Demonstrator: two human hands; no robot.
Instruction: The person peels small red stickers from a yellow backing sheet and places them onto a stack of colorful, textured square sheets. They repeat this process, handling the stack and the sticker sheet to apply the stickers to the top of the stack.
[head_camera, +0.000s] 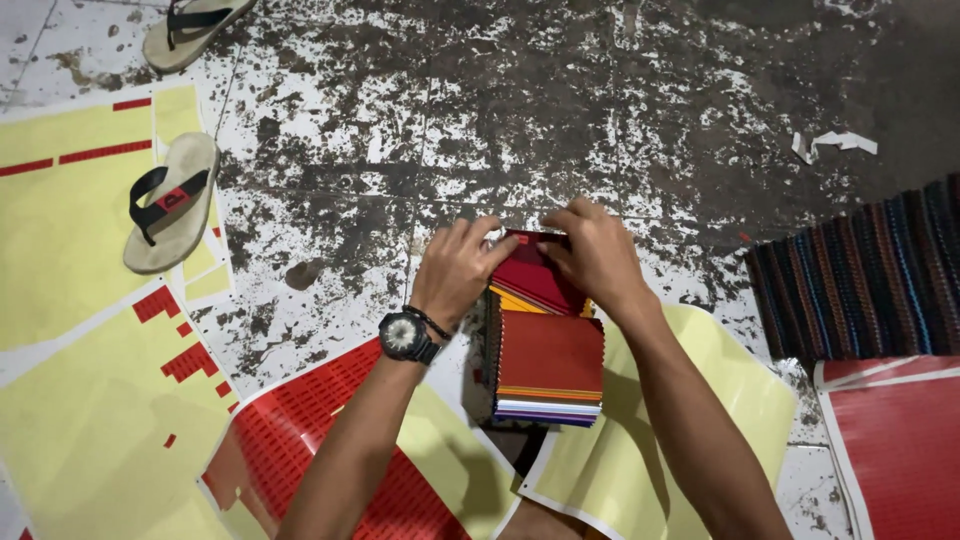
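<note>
Seen from above, a person is kneeling or sitting over a worn, paint-flecked floor (600, 90) and working with both hands on a thick stack of coloured sheets (548, 370) lying in the middle of the scene, just in front of them. The stack is showing a deep red top sheet, with orange, white and purple edges layered beneath. The left hand (457, 268), wearing a dark wristwatch (405, 336), is pinching the far left corner of a lifted red sheet (530, 272) between thumb and fingers. The right hand (598, 252) is pinching the far edge of that same sheet, fingers curled over it, so both hands are touching it close together. Under and around the stack, pale yellow backing sheets (60, 230) are lying flat, some carrying rows of small red stickers. Far left, two tan flip-flops (172, 200) with black straps are resting on the floor. At the right, a striped woven mat (860, 275) is lying beside another red sheet (900, 450).
</note>
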